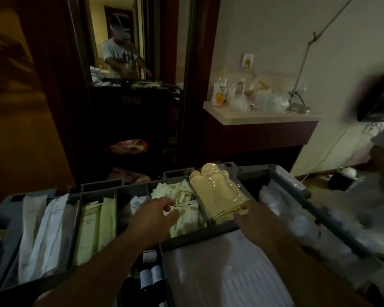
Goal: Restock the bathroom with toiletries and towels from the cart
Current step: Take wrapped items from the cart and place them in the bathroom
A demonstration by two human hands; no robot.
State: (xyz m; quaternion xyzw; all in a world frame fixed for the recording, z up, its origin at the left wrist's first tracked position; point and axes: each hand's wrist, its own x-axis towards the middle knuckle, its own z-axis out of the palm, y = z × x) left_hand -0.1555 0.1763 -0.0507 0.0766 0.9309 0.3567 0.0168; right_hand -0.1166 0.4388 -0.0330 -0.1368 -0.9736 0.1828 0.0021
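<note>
Apparently the left hand (152, 214) hovered w/ fingers loosely spread over paper sachets (179, 193) in a middle compartment of the cart tray (195, 237), the right hand (251, 219) touched the near end of the film-wrapped yellow pack (217, 192) one compartment to the right (grip unclear); both seemed light, soft, slippery, best pinched at an edge.

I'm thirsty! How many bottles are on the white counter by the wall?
2. A bottle with an orange label stands at the counter's left end; a clear bottle stands just right of it. The crumpled plastic beside them may hide more.
</note>
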